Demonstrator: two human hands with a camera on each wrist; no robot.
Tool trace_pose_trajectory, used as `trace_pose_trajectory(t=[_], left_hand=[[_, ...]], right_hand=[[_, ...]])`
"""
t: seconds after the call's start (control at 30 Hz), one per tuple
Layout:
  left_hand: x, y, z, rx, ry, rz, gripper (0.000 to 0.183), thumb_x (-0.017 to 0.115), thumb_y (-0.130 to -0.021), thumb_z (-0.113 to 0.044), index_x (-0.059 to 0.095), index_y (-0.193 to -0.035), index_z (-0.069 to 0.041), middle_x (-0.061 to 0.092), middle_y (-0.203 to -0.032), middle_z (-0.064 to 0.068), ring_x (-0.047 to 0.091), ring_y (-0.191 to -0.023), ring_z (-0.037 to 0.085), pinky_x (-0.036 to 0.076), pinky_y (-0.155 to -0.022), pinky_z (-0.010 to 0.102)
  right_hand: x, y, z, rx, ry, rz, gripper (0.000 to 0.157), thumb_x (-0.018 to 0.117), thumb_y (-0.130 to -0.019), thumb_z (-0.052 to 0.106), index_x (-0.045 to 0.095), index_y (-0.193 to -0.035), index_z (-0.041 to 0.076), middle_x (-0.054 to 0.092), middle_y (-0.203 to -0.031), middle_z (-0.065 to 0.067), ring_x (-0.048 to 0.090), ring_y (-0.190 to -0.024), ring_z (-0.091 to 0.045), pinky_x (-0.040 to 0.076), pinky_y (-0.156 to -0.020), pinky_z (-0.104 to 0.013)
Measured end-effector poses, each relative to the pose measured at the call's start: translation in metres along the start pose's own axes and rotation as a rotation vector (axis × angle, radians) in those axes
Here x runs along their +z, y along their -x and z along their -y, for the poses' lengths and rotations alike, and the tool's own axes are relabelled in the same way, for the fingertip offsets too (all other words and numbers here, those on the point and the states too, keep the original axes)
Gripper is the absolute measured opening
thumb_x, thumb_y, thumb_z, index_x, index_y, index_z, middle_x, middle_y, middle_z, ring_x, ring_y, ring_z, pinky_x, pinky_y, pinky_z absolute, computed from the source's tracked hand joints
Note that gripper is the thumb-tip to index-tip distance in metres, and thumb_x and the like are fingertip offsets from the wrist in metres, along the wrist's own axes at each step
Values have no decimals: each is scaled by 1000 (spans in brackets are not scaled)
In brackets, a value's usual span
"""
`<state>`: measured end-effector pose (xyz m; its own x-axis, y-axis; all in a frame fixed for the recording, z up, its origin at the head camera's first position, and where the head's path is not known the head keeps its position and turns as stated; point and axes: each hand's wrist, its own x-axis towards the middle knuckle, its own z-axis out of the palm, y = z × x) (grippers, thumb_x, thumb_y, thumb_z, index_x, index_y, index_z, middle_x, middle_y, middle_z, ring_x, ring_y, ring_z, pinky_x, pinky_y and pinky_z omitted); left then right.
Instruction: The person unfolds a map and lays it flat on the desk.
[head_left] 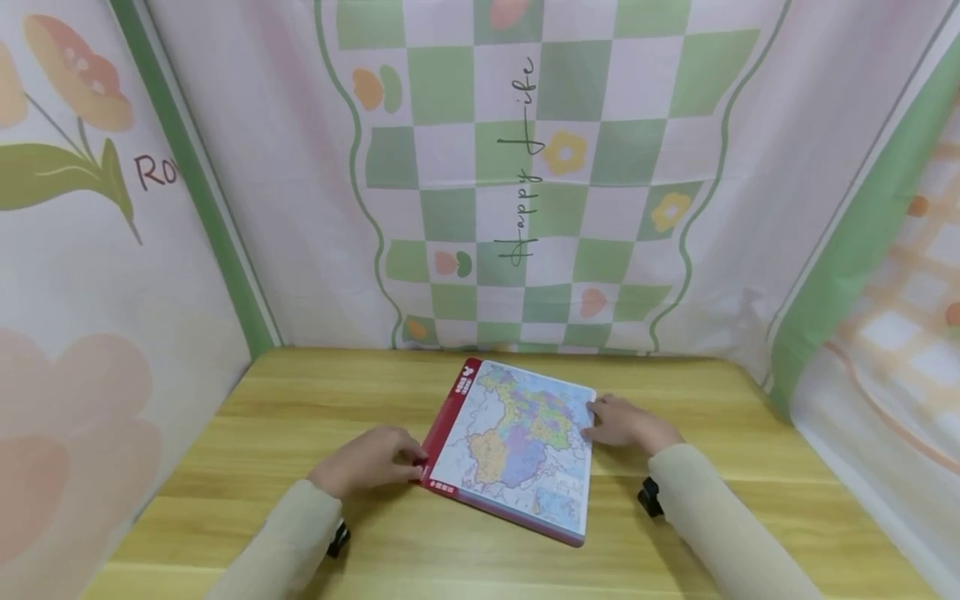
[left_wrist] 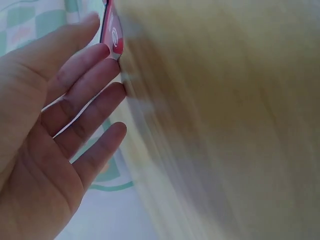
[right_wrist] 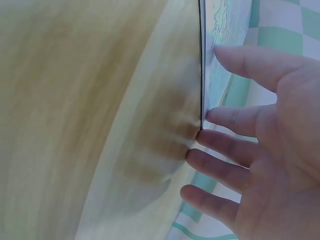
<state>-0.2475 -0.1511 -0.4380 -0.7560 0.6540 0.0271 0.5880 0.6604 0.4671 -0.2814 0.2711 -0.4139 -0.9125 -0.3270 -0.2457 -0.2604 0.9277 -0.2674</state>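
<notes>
A flat map board [head_left: 517,442] with a red strip along its left side lies slightly turned on the table. A coloured map covers its face. My left hand [head_left: 375,461] touches the red lower left corner with its fingertips. In the left wrist view the left hand's fingers [left_wrist: 95,82] are nearly straight beside the red edge [left_wrist: 115,32]. At the opposite side, my right hand [head_left: 630,423] touches the upper right edge. The right wrist view shows the right thumb [right_wrist: 250,60] over the map face, with the other fingers spread, some of them at the board's edge [right_wrist: 202,75].
The wooden table [head_left: 315,392] extends on both sides of the board. Behind it hangs a green and white checked curtain [head_left: 510,208]; printed cloth [head_left: 90,292] closes off the left and more cloth [head_left: 900,333] the right. Black wrist cameras [head_left: 650,497] sit under the sleeves.
</notes>
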Motion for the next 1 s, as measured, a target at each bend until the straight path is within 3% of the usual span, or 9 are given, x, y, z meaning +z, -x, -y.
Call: trace_pose_trajectory(t=[0.17, 0.43, 0.73, 1.0], left_hand=[[-1, -10, 5, -43, 19, 5, 22, 70, -96, -18, 75, -115, -9, 72, -109, -1, 65, -99, 13, 55, -90, 38], [2, -27, 10, -14, -47, -42, 25, 68, -97, -13, 72, -121, -6, 70, -113, 5, 64, -106, 21, 53, -94, 42], [5, -41, 13, 1, -98, -81, 35, 61, -101, -14, 62, -134, -3, 61, -135, 15, 54, -126, 34, 41, -108, 53], [14, -54, 20, -43, -95, -67, 42, 54, -104, -12, 51, -146, -6, 54, -145, 13, 47, -134, 33, 38, -112, 50]], right_hand=[[4, 10, 0, -15, -10, -1, 69, 64, -98, 33, 41, -143, -14, 37, -144, -40, 35, -133, -57, 31, -109, -66], [9, 29, 4, -45, -16, -19, 66, 65, -97, 31, 45, -142, -13, 39, -145, -36, 36, -133, -55, 33, -108, -65], [14, 44, 9, -106, -38, 3, 66, 64, -98, 30, 43, -141, -16, 40, -144, -38, 36, -133, -56, 33, -108, -65], [18, 53, 16, -136, -50, 22, 67, 66, -97, 32, 45, -141, -14, 41, -145, -34, 37, -134, -53, 31, -110, -65]])
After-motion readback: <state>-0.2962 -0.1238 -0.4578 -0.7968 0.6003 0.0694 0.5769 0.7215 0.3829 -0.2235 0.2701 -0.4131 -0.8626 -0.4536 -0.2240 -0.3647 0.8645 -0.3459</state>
